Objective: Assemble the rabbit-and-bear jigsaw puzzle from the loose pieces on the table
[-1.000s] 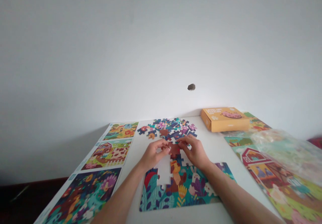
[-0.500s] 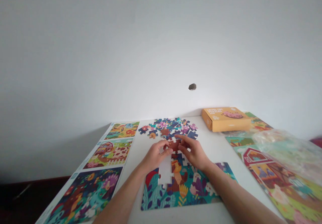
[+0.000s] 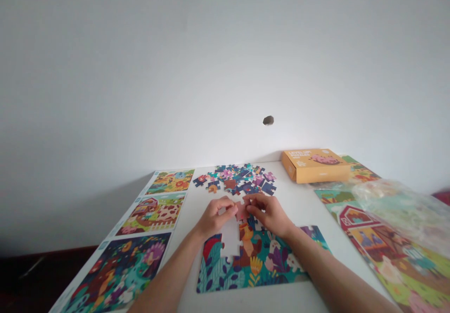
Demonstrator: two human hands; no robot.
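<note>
Above the partly joined jigsaw puzzle (image 3: 211,275), a brown puzzle piece (image 3: 241,211) is held up at the gap's upper right. My left hand (image 3: 218,215) is closed, thumb and forefinger pinched at the piece's left edge. On the other side, my right hand (image 3: 267,213) pinches its right edge, with the fingers curled. The joined part shows a bear, a white rabbit and blue-green leaves. A pale gap of bare table lies left of the bear. My right wrist and forearm cover some of the puzzle's right side.
A heap of loose puzzle pieces (image 3: 242,178) lies beyond my hands. Picture sheets (image 3: 151,214) line the left edge. At the right are a yellow puzzle box (image 3: 316,166), a crumpled clear plastic bag (image 3: 404,214) and a large farm picture (image 3: 393,256). The wall (image 3: 211,92) stands behind.
Both hands have come slightly nearer with the brown piece. The piece has tilted and now looks paler. My right forefinger, stretched out before, is more curled.
</note>
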